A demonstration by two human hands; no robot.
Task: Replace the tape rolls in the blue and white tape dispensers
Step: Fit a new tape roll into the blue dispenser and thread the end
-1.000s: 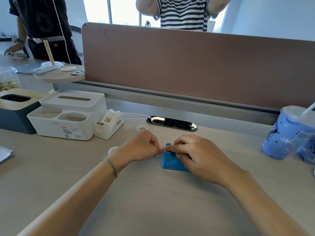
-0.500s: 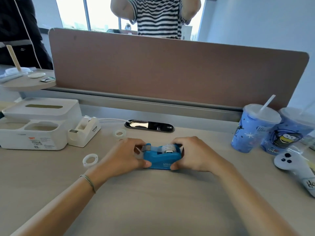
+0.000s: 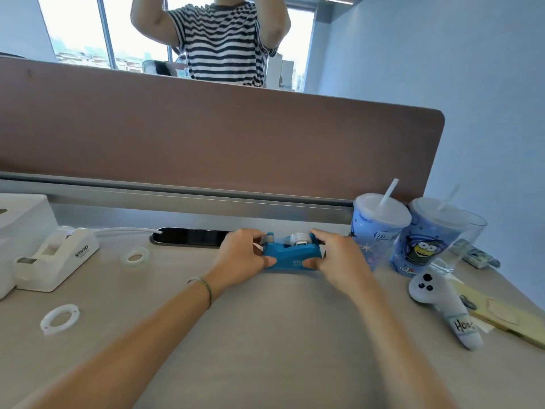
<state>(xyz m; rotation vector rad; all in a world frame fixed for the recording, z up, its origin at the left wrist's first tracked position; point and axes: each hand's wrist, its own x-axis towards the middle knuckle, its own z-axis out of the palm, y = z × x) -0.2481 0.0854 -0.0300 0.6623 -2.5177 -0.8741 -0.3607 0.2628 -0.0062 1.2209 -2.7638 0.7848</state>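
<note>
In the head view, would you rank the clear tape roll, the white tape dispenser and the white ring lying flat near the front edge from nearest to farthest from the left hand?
From the left hand:
1. Clear tape roll, lying flat on the desk just to its left.
2. White tape dispenser, farther left, beside the white organiser box.
3. White ring, far left and nearer the person.

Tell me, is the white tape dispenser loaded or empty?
Empty: the white tape dispenser shows a bare slot, and a tape roll lies beside it.
</note>
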